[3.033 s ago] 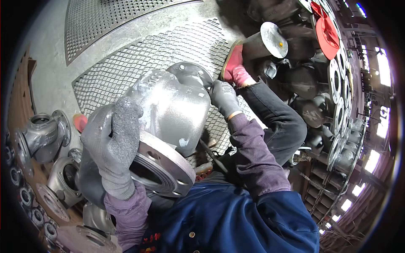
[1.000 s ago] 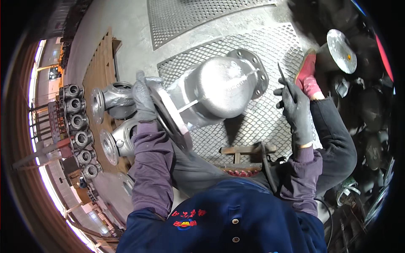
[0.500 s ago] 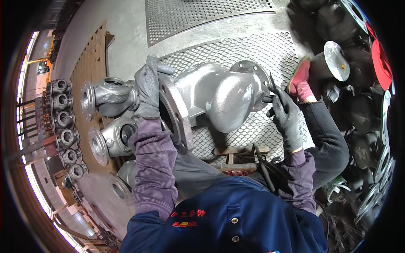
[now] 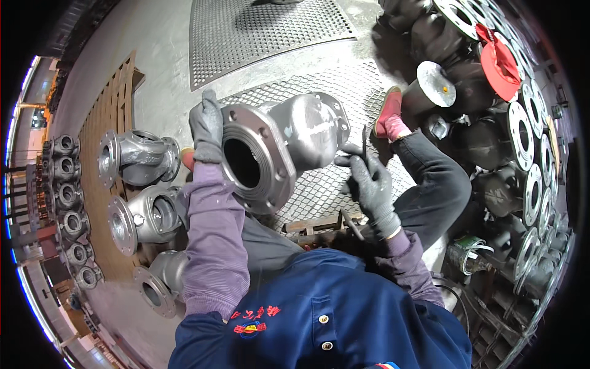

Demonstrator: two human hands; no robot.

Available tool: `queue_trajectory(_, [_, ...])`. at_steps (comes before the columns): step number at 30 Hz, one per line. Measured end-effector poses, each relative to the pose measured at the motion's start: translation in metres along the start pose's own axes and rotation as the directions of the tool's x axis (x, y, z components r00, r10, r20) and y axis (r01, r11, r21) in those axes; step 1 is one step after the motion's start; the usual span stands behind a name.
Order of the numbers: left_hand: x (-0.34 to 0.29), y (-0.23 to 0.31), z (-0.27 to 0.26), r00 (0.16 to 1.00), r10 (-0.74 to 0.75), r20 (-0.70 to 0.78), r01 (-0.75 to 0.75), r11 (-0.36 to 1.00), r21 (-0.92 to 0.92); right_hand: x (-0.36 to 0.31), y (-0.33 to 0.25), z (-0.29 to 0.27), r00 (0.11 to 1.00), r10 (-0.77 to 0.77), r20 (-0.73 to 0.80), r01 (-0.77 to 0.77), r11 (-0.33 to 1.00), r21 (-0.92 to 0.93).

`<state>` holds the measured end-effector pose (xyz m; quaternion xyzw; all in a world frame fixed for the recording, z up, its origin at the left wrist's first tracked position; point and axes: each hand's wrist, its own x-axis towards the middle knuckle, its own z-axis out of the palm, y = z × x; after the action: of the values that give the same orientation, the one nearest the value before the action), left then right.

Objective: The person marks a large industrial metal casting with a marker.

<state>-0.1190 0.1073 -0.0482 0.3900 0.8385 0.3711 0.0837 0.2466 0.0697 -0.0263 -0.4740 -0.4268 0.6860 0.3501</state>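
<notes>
A grey cast-metal valve body (image 4: 313, 126) lies across the diamond mesh between my legs, a wide round-bored flange (image 4: 279, 161) at its near left end and a smaller flange (image 4: 337, 117) at its far right end. My left hand (image 4: 207, 128), in a dark grey glove, grips the left rim of the wide flange. Just right of the valve body, my gloved right hand (image 4: 372, 187) is closed round a thin dark stick-like tool (image 4: 364, 142), its tip upward. The fingers of that hand reach toward the smaller flange; whether they touch it I cannot tell.
Similar flanged bodies (image 4: 138, 220) stand at my left beside a wooden pallet (image 4: 117, 89), with several more in a row (image 4: 74, 224) farther left. On the right, dark flanged castings (image 4: 522, 136) are piled, a red cap (image 4: 499, 66) on them. A green tin (image 4: 467, 255) stands near my right knee.
The valve body has turned, so the bore of its wide flange faces more toward me. Both hands stay at it, the right one still with the tool. The whole view has shifted.
</notes>
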Motion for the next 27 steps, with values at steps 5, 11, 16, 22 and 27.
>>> queue_trajectory(5, [-0.009, 0.027, 0.001, 0.997, -0.054, 0.058, 0.048, 0.993, 0.112, -0.023, 0.018, 0.035, 0.931, -0.354, 0.087, 0.357, 0.934, -0.026])
queue_trajectory(11, [-0.061, 0.050, -0.001, 0.987, -0.003, 0.163, 0.014, 0.998, -0.068, 0.012, 0.036, 0.028, 0.839, -0.505, -0.204, 0.446, 0.852, -0.276])
queue_trajectory(16, [-0.099, 0.039, 0.011, 1.000, 0.009, 0.014, -0.007, 0.992, -0.130, 0.063, 0.025, -0.005, 0.841, -0.523, -0.139, 0.438, 0.809, -0.393])
queue_trajectory(22, [-0.145, 0.004, 0.008, 0.983, -0.166, -0.076, 0.132, 0.934, -0.333, 0.111, -0.006, 0.025, 0.839, -0.543, 0.035, 0.504, 0.750, -0.429])
queue_trajectory(27, [-0.164, -0.016, -0.019, 0.889, -0.363, -0.278, 0.253, 0.897, -0.363, 0.126, -0.018, 0.091, 0.836, -0.487, 0.252, 0.547, 0.712, -0.441])
